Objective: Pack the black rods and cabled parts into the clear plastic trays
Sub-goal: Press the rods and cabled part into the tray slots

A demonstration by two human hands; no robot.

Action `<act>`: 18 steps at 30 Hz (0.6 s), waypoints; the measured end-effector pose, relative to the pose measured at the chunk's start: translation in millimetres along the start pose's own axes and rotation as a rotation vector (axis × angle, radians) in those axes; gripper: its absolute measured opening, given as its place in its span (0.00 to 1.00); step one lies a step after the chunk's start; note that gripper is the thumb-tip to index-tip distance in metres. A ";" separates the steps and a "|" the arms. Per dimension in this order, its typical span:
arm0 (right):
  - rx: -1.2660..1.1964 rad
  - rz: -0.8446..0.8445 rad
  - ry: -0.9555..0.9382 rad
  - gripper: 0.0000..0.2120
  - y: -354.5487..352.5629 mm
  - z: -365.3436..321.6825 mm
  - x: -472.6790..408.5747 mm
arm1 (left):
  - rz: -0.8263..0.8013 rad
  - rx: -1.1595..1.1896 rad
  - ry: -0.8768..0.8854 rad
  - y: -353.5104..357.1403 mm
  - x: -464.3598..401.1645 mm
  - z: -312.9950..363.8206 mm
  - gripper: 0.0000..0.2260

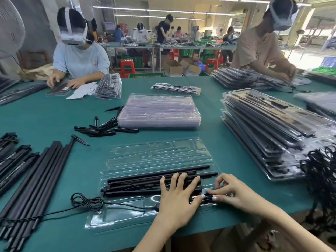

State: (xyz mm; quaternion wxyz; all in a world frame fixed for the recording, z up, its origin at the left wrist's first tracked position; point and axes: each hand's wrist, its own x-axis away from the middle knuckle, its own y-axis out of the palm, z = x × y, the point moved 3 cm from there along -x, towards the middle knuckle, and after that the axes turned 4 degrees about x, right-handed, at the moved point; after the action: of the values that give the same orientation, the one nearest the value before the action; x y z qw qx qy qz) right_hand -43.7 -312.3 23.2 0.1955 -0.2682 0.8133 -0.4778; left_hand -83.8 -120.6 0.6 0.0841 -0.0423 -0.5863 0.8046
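An open clear plastic tray (160,153) lies on the green table in front of me. Several black rods (138,180) sit in its middle channels. My left hand (177,195) lies flat with spread fingers on the rods' right part. My right hand (230,192) pinches a small black cabled part (209,196) at the tray's right end, against my left thumb. A black cable (87,201) coils off the tray's left side and runs across the table.
Loose black rods (36,179) lie at the left. Short black spikes (101,127) lie beside a stack of empty clear trays (160,110). Packed trays (269,128) are piled at the right, with a tangle of cables (321,171). Two other people work across the table.
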 end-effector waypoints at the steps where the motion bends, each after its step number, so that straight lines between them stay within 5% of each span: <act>1: -0.087 0.013 0.022 0.11 -2.8 -0.5 -5.4 | -0.004 0.002 -0.001 -0.2 -0.3 0.1 0.24; 7: -0.143 0.076 0.030 0.09 -0.2 -4.8 -17.8 | -0.005 0.043 -0.006 -4.2 -0.8 0.2 0.24; 11: -0.044 0.292 -0.004 0.11 -6.4 -4.3 -3.2 | -0.005 0.059 -0.014 -6.0 -2.3 0.7 0.25; 18: 0.528 0.286 -0.294 0.22 -0.2 -11.4 31.7 | 0.002 0.073 -0.025 -5.7 -2.4 1.9 0.25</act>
State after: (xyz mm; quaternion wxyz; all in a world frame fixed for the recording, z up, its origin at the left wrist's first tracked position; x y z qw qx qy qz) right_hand -74.9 -324.4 26.8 0.4388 -0.1577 0.6537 -0.5961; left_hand -81.3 -121.1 6.6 0.0772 -0.0297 -0.5575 0.8260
